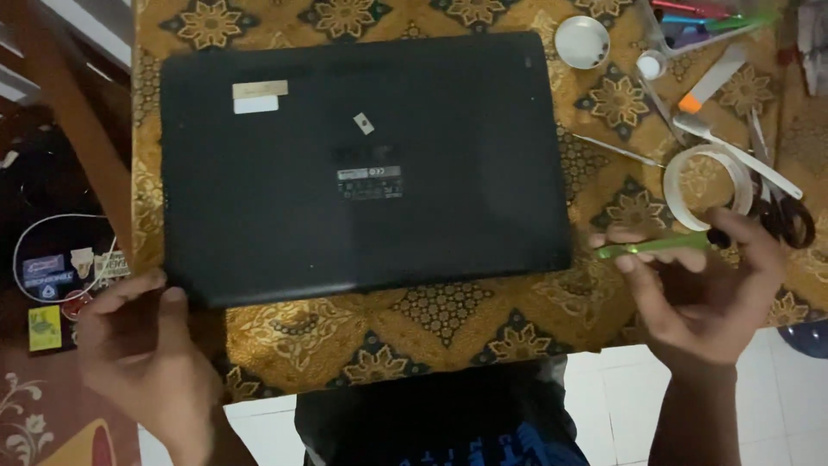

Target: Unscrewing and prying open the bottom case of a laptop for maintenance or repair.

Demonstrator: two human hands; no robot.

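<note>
Laptop (362, 164), black and lying bottom side up, covers most of the gold patterned tablecloth (448, 324) and sits square to the person, its near edge close to the table's front. 2 pale stickers sit near its far left corner and a small label lies at the middle of the shell.

At the near left corner the left hand (142, 345) has its thumb and fingers resting on the edge, loosely curled and closed around nothing. The right hand (699, 293), just off the right edge of the laptop, pinches a slim green tool (655, 248) between thumb and fingertips; the tool lies nearly level with its tip pointing at the laptop's side.

Behind that hand lie a roll of clear tape (709, 185), dark-handled scissors (789, 216), a small white round dish (581, 41) and a scatter of pens and plastic picks near the far right corner.

Risks, as I judge them: the tip of the tool could skid on the smooth shell and scratch it, since the pinch is light and far back on the handle. The left corner sits near the table's edge, so a push from the right could slide the laptop on the cloth. The crowded clutter could be knocked to the floor by the right elbow.
</note>
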